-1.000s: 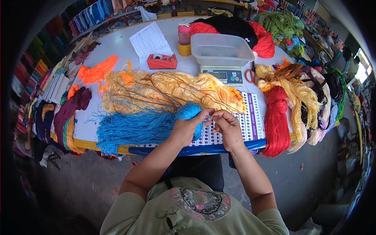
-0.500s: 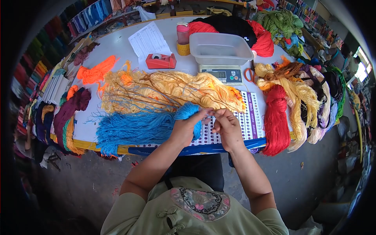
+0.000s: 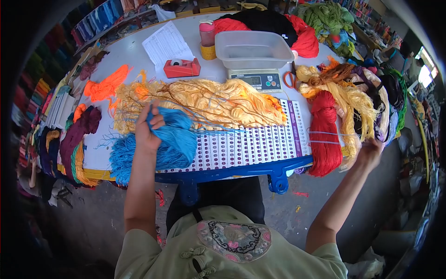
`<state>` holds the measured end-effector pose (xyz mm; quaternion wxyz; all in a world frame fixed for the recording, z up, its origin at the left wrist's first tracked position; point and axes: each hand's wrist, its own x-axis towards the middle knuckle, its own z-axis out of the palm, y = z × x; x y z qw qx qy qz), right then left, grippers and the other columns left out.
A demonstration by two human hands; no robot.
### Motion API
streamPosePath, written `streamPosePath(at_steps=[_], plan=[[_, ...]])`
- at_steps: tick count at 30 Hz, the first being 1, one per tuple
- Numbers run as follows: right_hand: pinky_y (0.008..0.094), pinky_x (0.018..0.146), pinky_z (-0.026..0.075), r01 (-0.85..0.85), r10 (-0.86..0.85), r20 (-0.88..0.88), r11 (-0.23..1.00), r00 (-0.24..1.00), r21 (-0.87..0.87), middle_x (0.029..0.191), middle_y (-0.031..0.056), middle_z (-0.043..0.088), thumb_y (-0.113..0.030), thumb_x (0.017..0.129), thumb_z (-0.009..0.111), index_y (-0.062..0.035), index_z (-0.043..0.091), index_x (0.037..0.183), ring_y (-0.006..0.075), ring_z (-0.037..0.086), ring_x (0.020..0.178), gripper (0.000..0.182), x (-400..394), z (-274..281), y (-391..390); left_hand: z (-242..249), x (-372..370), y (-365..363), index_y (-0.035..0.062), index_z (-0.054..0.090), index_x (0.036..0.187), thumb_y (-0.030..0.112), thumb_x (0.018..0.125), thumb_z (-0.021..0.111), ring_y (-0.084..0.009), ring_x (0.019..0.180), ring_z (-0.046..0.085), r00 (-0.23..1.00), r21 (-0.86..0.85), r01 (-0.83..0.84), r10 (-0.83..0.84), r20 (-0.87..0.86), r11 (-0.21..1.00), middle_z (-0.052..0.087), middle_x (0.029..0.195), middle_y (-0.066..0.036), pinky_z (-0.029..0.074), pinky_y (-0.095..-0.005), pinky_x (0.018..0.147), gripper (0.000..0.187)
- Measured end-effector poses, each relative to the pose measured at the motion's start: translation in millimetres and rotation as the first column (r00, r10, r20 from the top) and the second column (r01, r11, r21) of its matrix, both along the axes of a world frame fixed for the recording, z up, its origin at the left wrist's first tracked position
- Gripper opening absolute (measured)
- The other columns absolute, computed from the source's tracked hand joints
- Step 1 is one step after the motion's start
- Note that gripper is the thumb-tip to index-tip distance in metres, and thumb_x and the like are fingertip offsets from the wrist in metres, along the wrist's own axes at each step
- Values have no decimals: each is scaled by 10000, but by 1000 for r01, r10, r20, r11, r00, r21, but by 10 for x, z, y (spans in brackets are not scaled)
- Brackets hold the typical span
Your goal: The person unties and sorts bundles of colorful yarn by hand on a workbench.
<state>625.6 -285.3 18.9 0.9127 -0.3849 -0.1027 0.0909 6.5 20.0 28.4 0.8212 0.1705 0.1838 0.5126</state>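
My left hand [image 3: 147, 132] is closed on the near-left side of a bright blue yarn skein [image 3: 179, 137], whose upper part is lifted and folded over. Out to the right, my right hand [image 3: 370, 153] pinches a few pale blue strands [image 3: 327, 134]. These run nearly straight from the blue skein, above the perforated card and across a red skein [image 3: 324, 125]. A long cream and yellow skein [image 3: 213, 102] with brown and blue strands lies just behind the blue one. Beneath the strands is the white card with rows of holes [image 3: 260, 144], held in a blue frame [image 3: 232, 174].
A digital scale [image 3: 255, 80] carries a clear plastic tub [image 3: 254, 49]. Around it are a red tape dispenser [image 3: 182, 69], a pink-capped bottle [image 3: 207, 33], a printed sheet [image 3: 168, 44] and orange-handled scissors [image 3: 290, 79]. Multicoloured skeins [image 3: 357, 102] cover the right edge.
My hands have moved apart: the left went left, lifting the blue skein's end, and the right swung far right, drawing out pale blue strands. More of the perforated card shows.
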Motion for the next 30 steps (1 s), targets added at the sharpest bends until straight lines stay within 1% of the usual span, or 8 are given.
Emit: streamPosePath(at_steps=[2, 4, 5, 6, 7, 11, 18, 30], plan=[[308, 782, 494, 313, -261, 252, 931, 932, -191, 785, 25, 545, -93, 898, 482, -62, 549, 834, 163, 552, 773, 98, -36, 127, -36, 12, 98, -25, -38, 565, 1200, 214, 952, 581, -19, 531, 423, 999, 52, 21, -23, 40, 998, 549, 729, 5, 340, -161, 407, 354], [237, 639, 446, 390, 25, 572, 707, 820, -589, 758, -11, 489, -74, 874, 455, -67, 558, 875, 119, 499, 684, 103, -1277, 604, 609, 70, 596, -239, -4, 607, 1176, 185, 927, 615, -12, 556, 423, 956, 55, 216, -199, -214, 975, 578, 777, -2, 325, -147, 427, 312], [233, 588, 431, 78, 159, 414, 862, 896, -501, 766, -29, 473, -78, 885, 446, -60, 576, 962, 93, 476, 665, 152, -1563, 331, 933, 64, 852, -332, 13, 629, 1150, 177, 907, 639, -12, 572, 427, 900, -34, 311, -306, -311, 950, 593, 810, -7, 317, -144, 438, 293], [235, 587, 442, -363, 692, 300, 638, 657, -679, 814, -32, 519, -15, 869, 475, -53, 577, 1045, 77, 502, 691, 207, -1651, 254, 1011, 28, 1098, -409, 29, 650, 1124, 170, 888, 663, -11, 588, 430, 823, -131, 391, -410, -394, 911, 607, 844, -12, 310, -142, 449, 275], [237, 552, 434, -178, 811, 288, 427, 510, -887, 778, -34, 548, 16, 870, 508, -58, 585, 1036, 65, 508, 640, 197, -1955, 241, 1183, -37, 1306, -471, 26, 662, 1069, 167, 870, 680, -15, 615, 438, 771, -134, 495, -506, -386, 858, 621, 903, -24, 304, -147, 465, 244], [400, 620, 506, 38, 891, 312, 318, 331, -947, 697, 152, 647, -187, 892, 612, -88, 636, 896, 303, 662, 657, 102, -2453, -372, 1584, -543, 1866, -541, -21, 662, 959, 165, 855, 670, -71, 608, 509, 485, -103, 546, -414, -770, 831, 660, 833, -85, 351, -210, 446, 214], [439, 712, 518, 125, 820, 551, 537, 154, -834, 851, 152, 668, -217, 881, 594, -128, 626, 921, 342, 660, 820, 103, -2416, -647, 1678, -572, 2158, -698, -7, 625, 912, 67, 790, 654, -140, 466, 586, 272, 306, 574, 175, -946, 760, 607, 621, -66, 445, -293, 413, 145], [403, 627, 491, 80, 911, 310, 300, 271, -951, 687, 109, 643, -212, 879, 613, -88, 543, 926, 270, 658, 665, 151, -2493, -344, 1671, -529, 2095, -594, 1, 568, 768, -28, 773, 622, -121, 475, 483, 460, -55, 529, -340, -820, 847, 561, 653, -75, 338, -249, 394, 61]])
